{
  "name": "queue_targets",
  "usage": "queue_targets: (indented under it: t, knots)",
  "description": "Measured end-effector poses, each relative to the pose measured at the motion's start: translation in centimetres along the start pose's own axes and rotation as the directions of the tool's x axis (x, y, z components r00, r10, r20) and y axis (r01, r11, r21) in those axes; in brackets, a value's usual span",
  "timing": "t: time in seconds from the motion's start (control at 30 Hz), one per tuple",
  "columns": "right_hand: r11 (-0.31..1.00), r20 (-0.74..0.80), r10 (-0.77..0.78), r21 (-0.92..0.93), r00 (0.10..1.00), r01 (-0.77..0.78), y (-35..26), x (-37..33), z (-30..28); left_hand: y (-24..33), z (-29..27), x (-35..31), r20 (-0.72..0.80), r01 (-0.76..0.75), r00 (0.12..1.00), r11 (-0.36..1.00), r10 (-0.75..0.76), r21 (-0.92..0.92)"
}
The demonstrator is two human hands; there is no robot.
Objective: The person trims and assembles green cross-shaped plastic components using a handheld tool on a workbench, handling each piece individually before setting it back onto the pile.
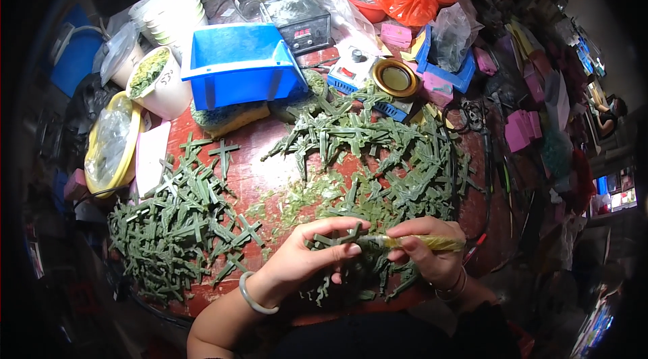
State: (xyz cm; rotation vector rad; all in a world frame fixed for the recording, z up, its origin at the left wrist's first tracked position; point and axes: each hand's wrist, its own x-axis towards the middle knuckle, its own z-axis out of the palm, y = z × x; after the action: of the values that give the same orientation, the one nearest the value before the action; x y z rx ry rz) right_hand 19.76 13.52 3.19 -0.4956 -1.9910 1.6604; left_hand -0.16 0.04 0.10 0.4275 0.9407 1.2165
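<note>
My left grip (pixel 312 250) pinches a dull-green cross (pixel 327 240); right grip (pixel 430 256), a yellow-wrapped tool (pixel 445 244). Nine-o'clock green heap (pixel 169 237) appears finished, twelve-o'clock heap (pixel 413 177) pending.

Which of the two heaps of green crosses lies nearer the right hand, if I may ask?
The right heap, which spreads just beyond the right hand; the other heap lies farther off, to the left of the left hand.

Left hand (pixel 312 251): pinches, thumb opposing bent fingers. Right hand (pixel 435 258): pinches near it, fingers curled. Left forearm (pixel 219 322): bare, slants inward.
</note>
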Motion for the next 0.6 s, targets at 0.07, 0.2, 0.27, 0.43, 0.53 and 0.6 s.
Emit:
queue_targets:
  t: [0.07,0.2,0.27,0.43,0.53,0.6]
  knots:
    - [0.973,0.027,0.106,0.201,0.994,-0.110,-0.07,-0.18,-0.04,0.26,-0.03,0.08,-0.001,0.024,1.000,0.998,-0.024,-0.054]
    - [0.998,-0.048,-0.002,0.065,0.999,0.005,0.51,-0.09,0.15,0.30,-0.21,0.07,0.031,0.086,0.996,0.985,-0.082,-0.150]
    - [0.999,-0.025,-0.035,-0.038,0.999,0.034,0.64,-0.01,0.27,0.33,-0.19,0.07,0.034,0.070,0.997,0.988,-0.066,-0.134]
    - [0.999,0.002,-0.003,-0.032,1.000,0.003,0.44,-0.14,0.50,0.21,-0.09,0.10,0.059,0.050,0.997,0.994,-0.044,-0.099]
    - [0.995,0.037,-0.046,-0.084,0.998,0.049,0.20,-0.16,0.36,0.22,0.11,0.04,0.019,0.063,0.998,0.996,-0.062,-0.062]
    - [0.997,0.069,-0.074,0.002,0.995,0.074,0.28,-0.03,0.31,0.17,-0.05,-0.08,0.021,0.048,0.999,0.996,-0.046,-0.073]
